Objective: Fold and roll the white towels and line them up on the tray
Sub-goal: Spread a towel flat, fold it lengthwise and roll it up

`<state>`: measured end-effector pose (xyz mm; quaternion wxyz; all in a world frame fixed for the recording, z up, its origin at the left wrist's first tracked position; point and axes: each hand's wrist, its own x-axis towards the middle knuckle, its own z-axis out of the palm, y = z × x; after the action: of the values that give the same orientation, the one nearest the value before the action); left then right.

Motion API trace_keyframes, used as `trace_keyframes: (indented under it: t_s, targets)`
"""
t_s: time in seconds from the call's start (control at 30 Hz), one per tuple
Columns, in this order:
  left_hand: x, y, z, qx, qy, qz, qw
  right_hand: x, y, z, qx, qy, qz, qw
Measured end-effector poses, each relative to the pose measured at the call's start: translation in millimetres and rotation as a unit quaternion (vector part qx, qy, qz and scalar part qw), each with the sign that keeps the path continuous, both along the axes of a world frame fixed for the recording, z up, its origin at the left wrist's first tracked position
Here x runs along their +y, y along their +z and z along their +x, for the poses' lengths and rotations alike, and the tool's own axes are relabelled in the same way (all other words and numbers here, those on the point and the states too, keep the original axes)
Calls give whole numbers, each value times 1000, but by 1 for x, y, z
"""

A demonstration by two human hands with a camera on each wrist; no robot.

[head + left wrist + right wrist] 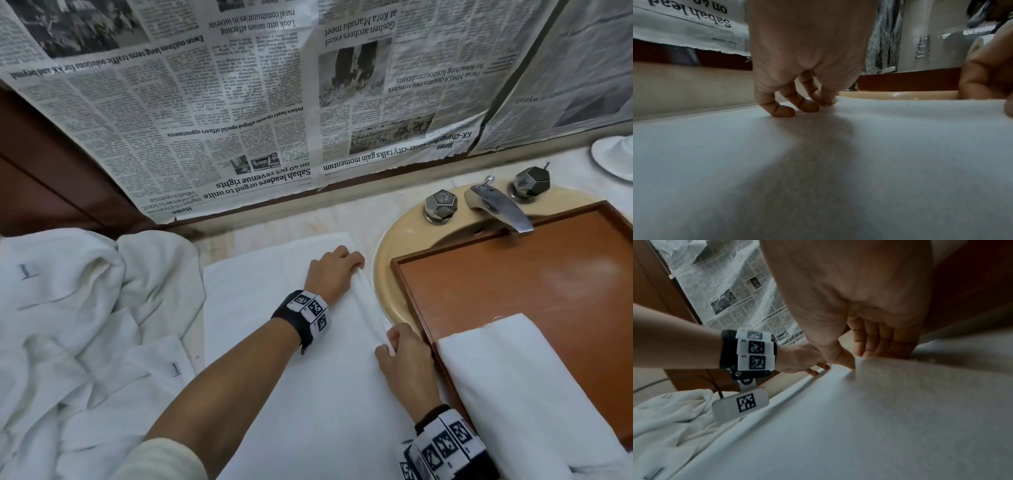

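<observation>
Flat white towel is spread on the counter, just left of the sink, filling the near middle of the scene. Its right edge is turned up into a thin first roll, running from far to near.

Left hand is at the far end of that edge, fingers curled, tips pinching the rolled lip against the cloth. Right hand is at the near end, thumb and curled fingers clamped on the same lip. Both hands are gripping the towel, neither one flat.

Looks like the very start of the roll, barely one turn in, rolling leftward from here.

To do it well, I'd say:
- keep both ends advancing together, or the roll goes conical
- keep the first turn tight; a loose core stays loose
- slide the hands inward now and then, as the middle between them may sag
- keep the flat part smooth ahead of the roll

Wooden tray sits across the sink basin, touching-close to the right of the towel edge. One finished towel already lies on its near part; whether it is rolled or only folded I can't tell. The far part of the tray is bare wood.

Pile of crumpled towels lies left on the counter, waiting. Faucet overhangs the tray's far rim. Newspaper covers the wall behind.
</observation>
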<state>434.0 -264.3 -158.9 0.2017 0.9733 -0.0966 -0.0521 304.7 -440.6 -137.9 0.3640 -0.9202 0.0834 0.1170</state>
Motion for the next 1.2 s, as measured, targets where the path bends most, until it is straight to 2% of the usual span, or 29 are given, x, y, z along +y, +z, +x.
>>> trace_keyframes:
  t_s: [0.17,0.37,0.5,0.67,0.83,0.93,1.0,1.07,1.13,1.2]
  targets:
    - [-10,3,12,8,21,-47,999,-8,6,6,-44,-1,-15,999]
    - [-18,17,10,0,54,-172,984,-6,21,0,-66,15,-54,996]
    - [17,32,-13,-70,84,-249,962,8,48,-14,-99,39,-24,994]
    - [85,43,-61,-123,161,-325,924,71,82,-37,-112,127,41,985]
    - [164,33,-113,-130,233,-320,909,140,84,-59,-90,224,32,970]
    - [194,16,-140,-58,279,-276,918,173,62,-71,-47,265,-9,963]
    - [200,10,-150,-15,290,-254,923,187,46,-77,-12,276,-37,960]
    - [200,12,-153,8,311,-267,912,194,33,-83,7,279,-50,959]
    - [198,16,-151,26,336,-295,894,196,26,-86,5,278,-55,959]
    - [199,16,-151,23,326,-285,901,197,25,-88,-10,279,-57,958]
